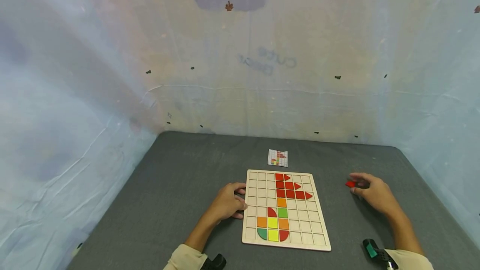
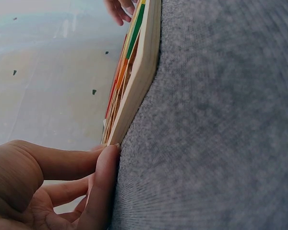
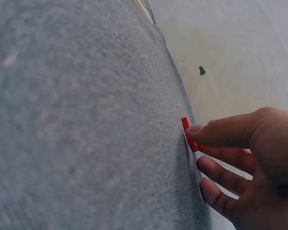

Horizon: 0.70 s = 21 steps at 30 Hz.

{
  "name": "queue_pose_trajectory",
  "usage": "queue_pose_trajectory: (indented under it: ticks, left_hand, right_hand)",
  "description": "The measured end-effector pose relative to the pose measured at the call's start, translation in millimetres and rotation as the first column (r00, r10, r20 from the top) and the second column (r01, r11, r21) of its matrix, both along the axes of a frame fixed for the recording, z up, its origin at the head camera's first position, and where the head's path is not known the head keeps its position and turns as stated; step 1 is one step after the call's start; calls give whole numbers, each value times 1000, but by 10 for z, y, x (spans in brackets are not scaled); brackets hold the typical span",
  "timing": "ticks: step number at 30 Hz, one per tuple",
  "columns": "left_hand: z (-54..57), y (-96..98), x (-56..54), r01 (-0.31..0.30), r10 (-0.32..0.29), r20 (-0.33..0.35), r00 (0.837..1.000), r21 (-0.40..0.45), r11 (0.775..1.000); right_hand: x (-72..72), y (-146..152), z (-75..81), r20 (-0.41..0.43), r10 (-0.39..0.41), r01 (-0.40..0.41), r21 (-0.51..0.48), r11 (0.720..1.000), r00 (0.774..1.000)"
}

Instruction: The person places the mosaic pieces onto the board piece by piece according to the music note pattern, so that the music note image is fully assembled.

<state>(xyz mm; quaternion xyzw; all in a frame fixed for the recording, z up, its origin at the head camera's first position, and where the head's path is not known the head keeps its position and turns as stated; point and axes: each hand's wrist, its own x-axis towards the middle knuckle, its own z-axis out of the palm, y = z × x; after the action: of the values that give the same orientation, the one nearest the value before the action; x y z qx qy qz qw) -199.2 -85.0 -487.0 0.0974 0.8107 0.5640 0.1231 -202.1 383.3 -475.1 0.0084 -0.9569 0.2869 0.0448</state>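
Note:
A square wooden grid board (image 1: 315,236) lies on the grey table, bearing red, orange, yellow and green flat pieces in some of its cells. My left hand (image 1: 226,202) is at its left side; in the left wrist view thumb and forefinger pinch the board's edge (image 2: 146,67). To the right of the board, low over the table, my right hand (image 1: 376,194) pinches a small red tile (image 3: 188,135) between thumb and forefinger. The other right fingers are loosely bent, and part of the tile is hidden behind the thumb.
Just beyond the board's far edge lies a small printed card (image 1: 277,158) showing a coloured grid pattern. Grey cloth (image 1: 202,157) covers the table, and pale printed sheeting (image 1: 240,107) hangs behind it and along both sides.

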Motion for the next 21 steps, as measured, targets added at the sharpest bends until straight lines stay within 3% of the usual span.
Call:
queue_pose_trajectory:
  ticks: [16, 21]
  left_hand:
    - [-2, -7, -13, 6, -6, 10, 1000, 5, 1000]
    - [0, -11, -2, 5, -5, 11, 1000, 15, 1000]
  right_hand:
    - [-28, -11, -28, -36, -7, 9, 59, 998, 999]
    - [-43, -20, -11, -9, -9, 10, 66, 998, 1000]
